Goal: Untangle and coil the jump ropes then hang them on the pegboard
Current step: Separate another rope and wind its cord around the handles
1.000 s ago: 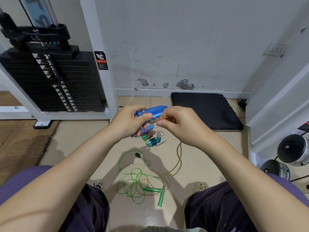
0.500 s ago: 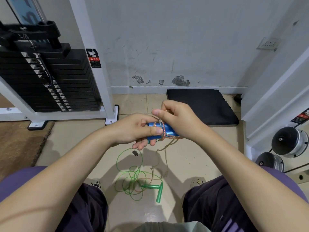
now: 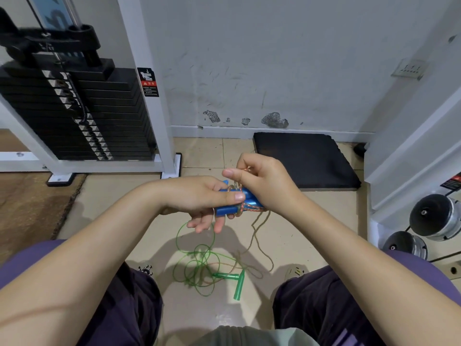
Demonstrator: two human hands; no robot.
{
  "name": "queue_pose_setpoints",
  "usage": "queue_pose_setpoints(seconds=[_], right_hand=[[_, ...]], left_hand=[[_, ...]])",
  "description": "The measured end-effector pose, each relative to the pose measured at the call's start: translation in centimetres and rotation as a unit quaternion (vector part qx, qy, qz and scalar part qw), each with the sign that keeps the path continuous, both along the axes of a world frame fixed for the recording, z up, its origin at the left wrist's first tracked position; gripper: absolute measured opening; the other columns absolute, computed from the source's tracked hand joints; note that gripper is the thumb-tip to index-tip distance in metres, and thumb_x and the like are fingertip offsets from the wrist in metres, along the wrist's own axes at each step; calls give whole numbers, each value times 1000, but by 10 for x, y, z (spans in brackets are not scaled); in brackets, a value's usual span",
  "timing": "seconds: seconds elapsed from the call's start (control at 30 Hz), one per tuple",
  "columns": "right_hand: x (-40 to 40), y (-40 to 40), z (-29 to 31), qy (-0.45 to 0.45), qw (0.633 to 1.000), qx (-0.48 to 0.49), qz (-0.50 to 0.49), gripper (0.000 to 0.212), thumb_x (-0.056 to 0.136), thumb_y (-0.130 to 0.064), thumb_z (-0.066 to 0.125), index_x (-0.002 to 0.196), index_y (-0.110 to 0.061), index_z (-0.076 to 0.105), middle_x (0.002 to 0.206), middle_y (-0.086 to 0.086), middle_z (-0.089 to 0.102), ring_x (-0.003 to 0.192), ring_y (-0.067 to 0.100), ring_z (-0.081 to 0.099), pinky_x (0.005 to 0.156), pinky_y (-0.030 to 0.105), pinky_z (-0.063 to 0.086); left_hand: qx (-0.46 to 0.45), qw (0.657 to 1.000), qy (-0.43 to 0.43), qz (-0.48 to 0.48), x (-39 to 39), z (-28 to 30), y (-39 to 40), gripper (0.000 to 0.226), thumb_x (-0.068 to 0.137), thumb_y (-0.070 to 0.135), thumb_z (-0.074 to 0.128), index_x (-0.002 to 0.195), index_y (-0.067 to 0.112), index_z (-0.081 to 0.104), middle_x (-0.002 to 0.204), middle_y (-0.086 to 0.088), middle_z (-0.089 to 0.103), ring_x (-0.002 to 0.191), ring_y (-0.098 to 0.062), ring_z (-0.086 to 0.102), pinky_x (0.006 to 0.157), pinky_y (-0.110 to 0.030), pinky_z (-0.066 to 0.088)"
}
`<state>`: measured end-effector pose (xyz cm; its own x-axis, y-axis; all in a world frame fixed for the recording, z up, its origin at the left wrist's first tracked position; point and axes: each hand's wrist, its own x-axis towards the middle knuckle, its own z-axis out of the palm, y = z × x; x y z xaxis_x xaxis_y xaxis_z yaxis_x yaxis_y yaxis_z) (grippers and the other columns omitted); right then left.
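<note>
A: What are the hands doing in the head view?

B: The left hand (image 3: pixel 199 201) grips the blue handles (image 3: pixel 233 203), thumb pressed on top, lower fingers loosely extended. The right hand (image 3: pixel 264 183) pinches the braided rope (image 3: pixel 245 207), which wraps around those handles.

A: And the rest?

B: The rope's tail hangs to the floor (image 3: pixel 287 236). The green jump rope (image 3: pixel 204 265) lies tangled there, between the knees.
</note>
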<state>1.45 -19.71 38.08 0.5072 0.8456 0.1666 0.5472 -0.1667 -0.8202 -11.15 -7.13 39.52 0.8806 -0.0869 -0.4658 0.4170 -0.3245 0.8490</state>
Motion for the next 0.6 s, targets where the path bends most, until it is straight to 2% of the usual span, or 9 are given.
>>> queue_pose_setpoints(seconds=[0.07, 0.2, 0.3, 0.37, 0.43, 0.5, 0.6], right_hand=[[0, 0, 0, 11, 1000, 3, -5, 42, 86, -31, 74, 60, -15, 45, 48, -8, 36, 49, 8, 30, 49, 25, 27], [-2, 0, 1, 3, 1000, 5, -6, 39, 88, -30, 72, 63, -8, 51, 50, -7, 38, 49, 7, 32, 49, 21, 27], [1, 1, 4, 8, 1000, 2, -18, 36, 87, -31, 73, 69, -4, 58, 54, -5, 44, 48, 5, 36, 49, 18, 30], [4, 1, 6, 27, 999, -3, -22, 32, 85, -32, 76, 76, -7, 57, 57, -3, 47, 50, 5, 38, 52, 22, 33], [5, 0, 7, 47, 999, 0, -20, 36, 82, -28, 78, 81, -9, 48, 65, 4, 50, 57, 12, 41, 59, 29, 36], [7, 0, 7, 59, 998, -2, -4, 35, 83, -23, 78, 79, -10, 45, 69, 6, 49, 60, 14, 40, 60, 29, 36], [10, -2, 7, 97, 993, -61, 29, 30, 89, -31, 71, 71, -12, 55, 63, -1, 50, 56, 7, 43, 54, 22, 35]], left_hand=[[15, 1000, -4, 5, 0, -1, 0, 61, 87, 59, 46, 100, 1, 58, 66, -11, 62, 40, -14, 47, 40, -21, 36], [60, 998, -36, 4, -1, -1, 2, 37, 99, 44, 49, 86, 11, 57, 58, -3, 60, 39, -12, 44, 42, -21, 35], [88, 993, -73, 15, -1, -2, 6, 27, 101, 37, 52, 85, 15, 55, 64, -4, 60, 44, -14, 45, 45, -22, 35], [97, 991, -86, 19, -1, -3, 6, 24, 100, 36, 53, 86, 17, 54, 68, -4, 60, 48, -15, 47, 46, -22, 37], [109, 989, -97, 20, -1, -5, 6, 21, 100, 35, 54, 89, 18, 56, 68, -3, 60, 49, -14, 49, 48, -20, 39], [117, 987, -105, 19, 0, -6, 5, 20, 100, 34, 55, 92, 17, 58, 67, -2, 61, 49, -13, 50, 50, -17, 40], [131, 985, -115, 14, 1, -7, 6, 19, 100, 34, 56, 91, 18, 58, 66, 0, 62, 50, -13, 51, 51, -17, 41]])
